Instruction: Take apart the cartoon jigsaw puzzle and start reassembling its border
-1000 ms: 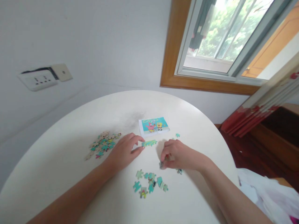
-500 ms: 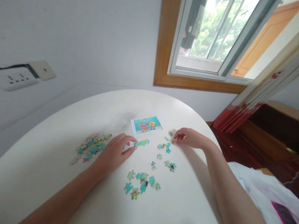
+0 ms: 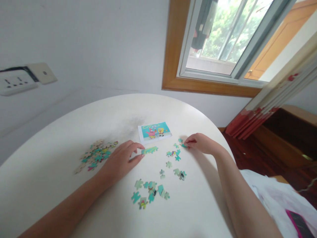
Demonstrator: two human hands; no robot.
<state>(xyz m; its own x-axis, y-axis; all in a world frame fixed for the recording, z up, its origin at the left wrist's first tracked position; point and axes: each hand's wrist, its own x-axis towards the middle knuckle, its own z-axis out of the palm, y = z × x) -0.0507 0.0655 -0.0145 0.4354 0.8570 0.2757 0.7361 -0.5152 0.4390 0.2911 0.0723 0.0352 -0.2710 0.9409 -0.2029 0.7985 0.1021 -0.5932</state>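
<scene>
We look through one camera worn on the head, above the near side of a round white table (image 3: 111,215), facing forward and down. Our view is wide: the bare left hand (image 3: 121,158) and the bare right hand (image 3: 201,143) sit near, around mid-frame, while a plain pale wall (image 3: 99,43) and a brown wood-framed sliding window (image 3: 170,49) stand farther off.

Two hands (image 3: 122,161), one picture card (image 3: 155,131), one table (image 3: 193,208).
</scene>
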